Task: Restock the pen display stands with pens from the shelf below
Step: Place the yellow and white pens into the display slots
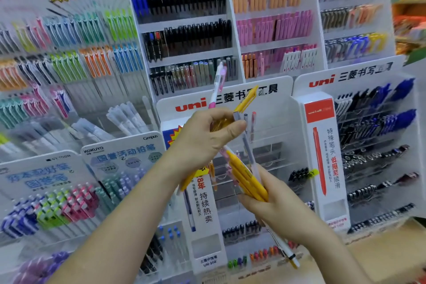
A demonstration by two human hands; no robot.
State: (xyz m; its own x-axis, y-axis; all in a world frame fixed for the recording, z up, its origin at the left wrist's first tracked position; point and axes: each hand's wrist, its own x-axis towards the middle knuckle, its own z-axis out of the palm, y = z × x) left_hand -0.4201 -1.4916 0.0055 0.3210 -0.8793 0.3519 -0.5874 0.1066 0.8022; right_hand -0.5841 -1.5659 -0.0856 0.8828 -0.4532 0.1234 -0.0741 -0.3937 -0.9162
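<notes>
My right hand (276,207) is wrapped round a bundle of yellow pens (244,175), with a white pen (284,252) poking out below my palm. Just above it, my left hand (207,138) grips 2 more: a pink-and-white pen (217,83) pointing up and a single yellow pen (247,99) beside it. Both hands hover in front of the middle uni display stand (285,92). Its clear tiers look mostly bare, so I judge I am sorting colours before slotting them in. The bundle is the weak spot. Its barrels are smooth and fanned out, and the white pen looks barely caught, so easing my grip to pass 1 across could let it slide out and drop. Reaching in with the pens splayed could also snag a tier edge or land a colour in the wrong row.
</notes>
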